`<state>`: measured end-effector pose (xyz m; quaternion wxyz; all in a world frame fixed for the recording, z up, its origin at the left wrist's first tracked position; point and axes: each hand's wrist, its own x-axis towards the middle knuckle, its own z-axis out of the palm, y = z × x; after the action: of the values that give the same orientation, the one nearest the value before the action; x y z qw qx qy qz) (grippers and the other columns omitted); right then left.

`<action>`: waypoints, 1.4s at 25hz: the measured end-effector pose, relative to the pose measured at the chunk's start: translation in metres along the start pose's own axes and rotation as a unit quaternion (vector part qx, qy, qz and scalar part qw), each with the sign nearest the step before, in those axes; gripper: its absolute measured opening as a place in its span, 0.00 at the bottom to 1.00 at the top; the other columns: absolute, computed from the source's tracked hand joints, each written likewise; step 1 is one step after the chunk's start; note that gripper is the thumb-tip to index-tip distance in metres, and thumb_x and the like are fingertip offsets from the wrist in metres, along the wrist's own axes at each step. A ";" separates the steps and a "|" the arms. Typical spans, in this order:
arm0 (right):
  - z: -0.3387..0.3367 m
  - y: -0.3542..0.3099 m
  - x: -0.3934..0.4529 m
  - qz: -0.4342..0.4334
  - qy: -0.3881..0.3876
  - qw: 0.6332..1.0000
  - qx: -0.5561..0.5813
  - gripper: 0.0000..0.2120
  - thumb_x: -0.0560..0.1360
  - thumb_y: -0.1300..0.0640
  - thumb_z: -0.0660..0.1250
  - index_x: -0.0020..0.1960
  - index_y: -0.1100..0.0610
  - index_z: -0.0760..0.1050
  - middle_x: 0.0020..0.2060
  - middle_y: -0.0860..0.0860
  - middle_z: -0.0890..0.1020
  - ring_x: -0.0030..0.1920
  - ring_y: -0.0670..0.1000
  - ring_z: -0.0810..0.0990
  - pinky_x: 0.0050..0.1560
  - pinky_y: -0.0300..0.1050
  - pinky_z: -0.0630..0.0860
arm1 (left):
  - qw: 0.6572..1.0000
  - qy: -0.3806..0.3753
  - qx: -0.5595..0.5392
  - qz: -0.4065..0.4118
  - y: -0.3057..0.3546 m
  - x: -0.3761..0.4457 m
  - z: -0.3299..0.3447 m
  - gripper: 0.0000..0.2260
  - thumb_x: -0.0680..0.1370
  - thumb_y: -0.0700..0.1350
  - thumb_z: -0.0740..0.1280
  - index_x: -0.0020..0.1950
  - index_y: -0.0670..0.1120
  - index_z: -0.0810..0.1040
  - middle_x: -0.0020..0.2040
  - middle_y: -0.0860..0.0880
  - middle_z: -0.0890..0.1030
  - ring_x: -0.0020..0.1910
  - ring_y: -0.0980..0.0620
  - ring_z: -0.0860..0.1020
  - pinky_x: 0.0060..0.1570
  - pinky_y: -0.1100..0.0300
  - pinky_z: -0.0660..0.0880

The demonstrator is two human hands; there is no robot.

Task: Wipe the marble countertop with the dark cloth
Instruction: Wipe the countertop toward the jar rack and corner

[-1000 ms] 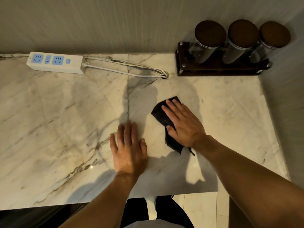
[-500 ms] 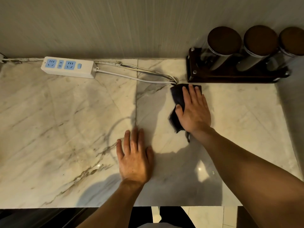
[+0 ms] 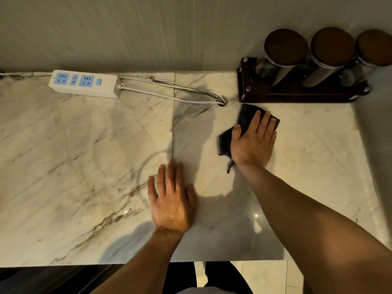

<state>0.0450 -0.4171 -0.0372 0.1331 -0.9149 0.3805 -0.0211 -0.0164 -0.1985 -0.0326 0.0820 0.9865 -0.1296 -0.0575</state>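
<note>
Right hand pressed flat, fingers spread, on dark cloth; not pinching, just pinning it to the marble desk. Cloth at far right area, just short of dark wooden rack holding three jars. Left hand open, palm down, bracing on bare marble near the seam, holding nothing.

Mid-wipe. To do well: keep palm weight even so cloth slides rather than bunches; trailing corner near wrist looks loose, likely to fold under. Stop short of rack base. Steer clear of cable hole and power strip cords; snag risk there. Overlap passes.
</note>
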 end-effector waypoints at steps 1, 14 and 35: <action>-0.001 0.001 -0.003 0.007 -0.005 1.000 0.002 0.35 0.77 0.38 0.45 0.77 0.57 0.46 0.78 0.57 0.49 0.77 0.56 0.45 0.75 0.54 0.43 | 1.000 0.002 -0.003 0.001 0.000 0.000 0.000 0.27 0.78 0.54 0.53 0.74 0.44 0.64 0.74 0.43 0.66 0.75 0.42 0.57 0.73 0.41 0.49; -0.004 0.029 -0.073 0.047 0.002 0.999 -0.018 0.37 0.76 0.37 0.48 0.77 0.58 0.46 0.77 0.58 0.51 0.77 0.57 0.47 0.75 0.54 0.46 | 0.999 0.030 -0.005 0.016 -0.002 -0.001 0.004 0.25 0.78 0.52 0.54 0.74 0.43 0.64 0.73 0.42 0.67 0.73 0.41 0.59 0.72 0.39 0.53; -0.018 0.092 -0.189 -0.042 -0.013 0.999 -0.026 0.34 0.75 0.44 0.53 0.77 0.58 0.52 0.77 0.58 0.55 0.77 0.57 0.50 0.75 0.53 0.47 | 0.999 -0.006 -0.018 0.047 0.010 -0.001 -0.013 0.24 0.78 0.51 0.55 0.72 0.43 0.59 0.74 0.41 0.60 0.74 0.39 0.54 0.73 0.41 0.47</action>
<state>-0.1552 -0.3508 -0.0315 0.1132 -0.9335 0.3401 -0.0052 -0.0180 -0.2064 -0.0184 0.1016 0.9773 -0.1751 -0.0623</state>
